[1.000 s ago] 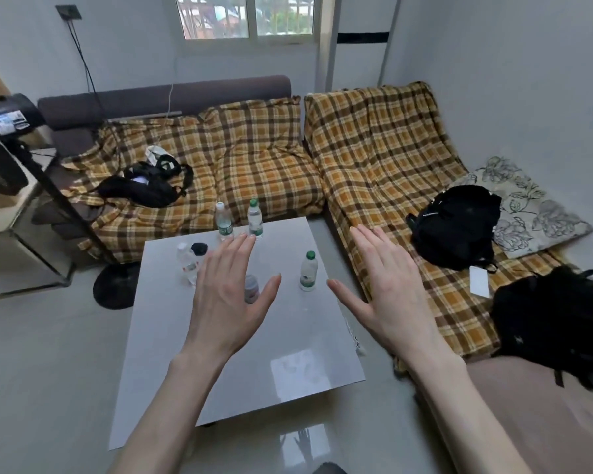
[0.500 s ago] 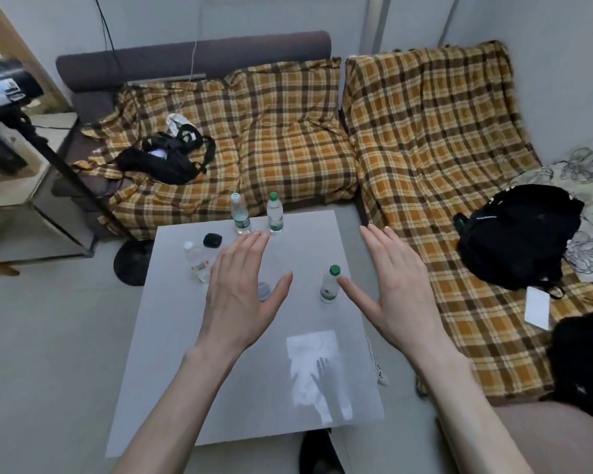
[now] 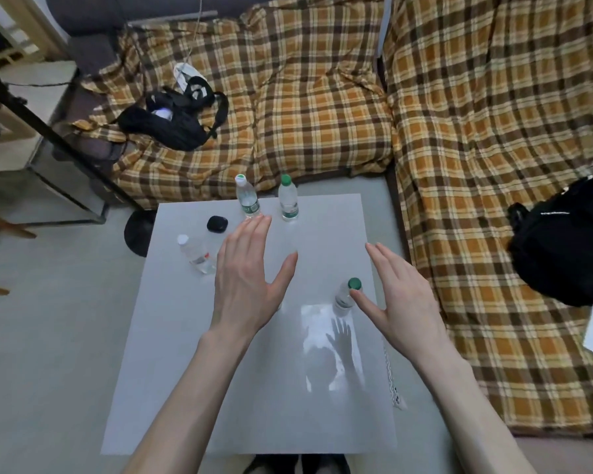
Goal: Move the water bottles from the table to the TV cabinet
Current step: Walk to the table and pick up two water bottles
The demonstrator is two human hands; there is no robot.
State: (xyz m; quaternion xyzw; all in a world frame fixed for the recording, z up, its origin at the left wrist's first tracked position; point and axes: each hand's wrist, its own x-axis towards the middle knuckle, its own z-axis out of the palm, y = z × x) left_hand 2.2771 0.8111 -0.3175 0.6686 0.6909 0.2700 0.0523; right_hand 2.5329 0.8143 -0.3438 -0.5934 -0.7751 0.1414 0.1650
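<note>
So both hands are out over the white table (image 3: 192,388), palms down, fingers spread, nothing held in either one. Four water bottles show on the tabletop, all upright as far as I can tell. The nearest one, the green-cap bottle (image 3: 347,295), stands toward the right edge, and the right hand (image 3: 403,302) is basically on it already: the thumb tip sits just beside the cap, maybe touching, hard to say from this angle. The left hand (image 3: 249,285) is further left, floating over the middle of the table. A clear bottle with a white cap (image 3: 196,254) stands just left of it, and two more bottles (image 3: 267,198) wait at the far edge, just past the left fingertips. There's also a small black case (image 3: 217,224) near them. TV cabinet isn't in view at all. My guess: right hand just has to curl in around the upright body of the green-cap one, since it stands just left of that palm
</note>
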